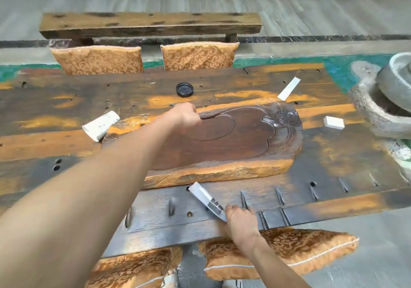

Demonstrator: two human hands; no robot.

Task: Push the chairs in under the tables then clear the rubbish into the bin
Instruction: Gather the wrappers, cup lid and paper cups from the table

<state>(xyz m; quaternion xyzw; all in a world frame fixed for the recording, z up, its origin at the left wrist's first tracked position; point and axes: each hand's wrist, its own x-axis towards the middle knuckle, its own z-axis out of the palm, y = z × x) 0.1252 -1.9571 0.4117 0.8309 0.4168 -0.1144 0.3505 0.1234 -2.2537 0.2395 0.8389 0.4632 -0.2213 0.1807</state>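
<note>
My right hand (241, 221) is at the table's near edge, closed on one end of a flattened white carton (205, 198) that lies on the wood. My left hand (184, 116) reaches across the carved wooden tray (233, 145) with its fingers curled at the tray's far rim; nothing shows inside them. A black lid (184, 89) lies just beyond that hand. A white paper cup (100, 125) lies on its side left of the tray. A white strip (289, 88) and a small white box (333, 122) lie to the right.
Two cushioned chairs (198, 56) stand at the table's far side and two more (278, 250) at the near side below my arms. A long wooden bench (151, 24) stands behind. A stone mill (387, 100) sits at the table's right end.
</note>
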